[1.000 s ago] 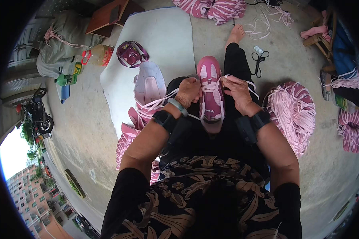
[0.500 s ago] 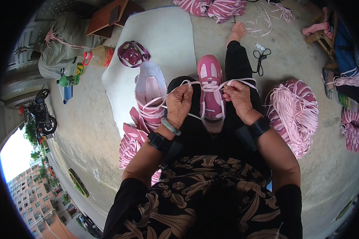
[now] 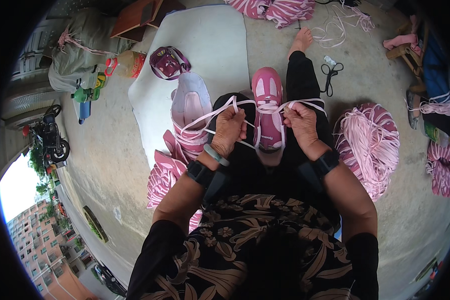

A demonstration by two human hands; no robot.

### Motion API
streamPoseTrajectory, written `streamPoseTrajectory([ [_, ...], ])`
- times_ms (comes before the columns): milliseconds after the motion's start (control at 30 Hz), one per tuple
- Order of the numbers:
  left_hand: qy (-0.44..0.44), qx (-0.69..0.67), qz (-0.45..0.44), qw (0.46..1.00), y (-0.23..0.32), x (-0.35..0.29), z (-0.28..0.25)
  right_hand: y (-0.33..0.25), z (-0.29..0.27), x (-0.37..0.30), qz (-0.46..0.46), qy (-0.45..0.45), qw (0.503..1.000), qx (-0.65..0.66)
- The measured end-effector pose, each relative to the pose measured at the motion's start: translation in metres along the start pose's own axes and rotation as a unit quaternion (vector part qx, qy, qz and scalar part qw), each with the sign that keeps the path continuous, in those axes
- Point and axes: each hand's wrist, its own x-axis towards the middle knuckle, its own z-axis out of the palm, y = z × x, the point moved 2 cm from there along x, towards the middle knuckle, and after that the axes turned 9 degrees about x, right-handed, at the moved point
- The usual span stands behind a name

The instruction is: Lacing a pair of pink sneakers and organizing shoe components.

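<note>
A pink shoe upper (image 3: 269, 92) sits on a shoe-shaped form between my thighs, its toe pointing away from me. A pale pink shoelace (image 3: 245, 102) runs across it and out to both sides. My left hand (image 3: 229, 129) is closed on the lace left of the shoe, a stretch rising over the thumb. My right hand (image 3: 301, 121) pinches the lace right of the shoe, its tail trailing over my right thigh. Beside my left hand, another pink upper with a pale lining (image 3: 191, 107) rests on a stack of pink uppers (image 3: 167, 175).
A bundle of uppers with many loose laces (image 3: 367, 145) lies right of my leg. Black scissors (image 3: 330, 75) are on the floor beyond it. A white sheet (image 3: 220, 45) carries a small purple bag (image 3: 169, 62). Bottles (image 3: 127, 64) stand far left; another pink bundle (image 3: 280, 10) lies ahead.
My left hand has turned and lowered slightly, its fingers curling in more. The lace beside it now arches higher. My right hand still pinches its end, and the view has shifted slightly.
</note>
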Motion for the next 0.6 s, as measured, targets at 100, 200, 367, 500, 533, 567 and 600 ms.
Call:
streamPoseTrajectory([
  [100, -0.011, -0.014, -0.029, 0.999, 0.000, -0.002, 0.002, 0.001, 0.000, 0.000, 0.014, 0.001, 1.000, -0.003],
  [200, -0.013, -0.039, -0.013, 0.999, -0.001, -0.003, 0.003, 0.001, -0.001, 0.001, -0.009, -0.014, 0.999, -0.046],
  [367, -0.015, -0.065, 0.016, 0.998, -0.003, -0.003, 0.006, -0.009, 0.004, 0.008, -0.287, -0.090, 0.882, -0.363],
  [500, 0.014, -0.087, 0.033, 0.996, -0.002, 0.005, 0.008, -0.002, 0.002, 0.017, -0.108, -0.076, 0.932, -0.339],
  [533, 0.031, -0.084, 0.026, 0.996, -0.003, 0.008, 0.008, 0.000, 0.002, 0.016, -0.080, -0.043, 0.956, -0.279],
  [567, 0.039, -0.085, 0.024, 0.995, -0.003, 0.010, 0.009, 0.002, 0.000, 0.015, -0.034, -0.039, 0.971, -0.235],
  [600, 0.057, -0.065, 0.026, 0.996, -0.003, 0.014, 0.008, 0.003, 0.001, 0.012, -0.052, -0.050, 0.969, -0.235],
])
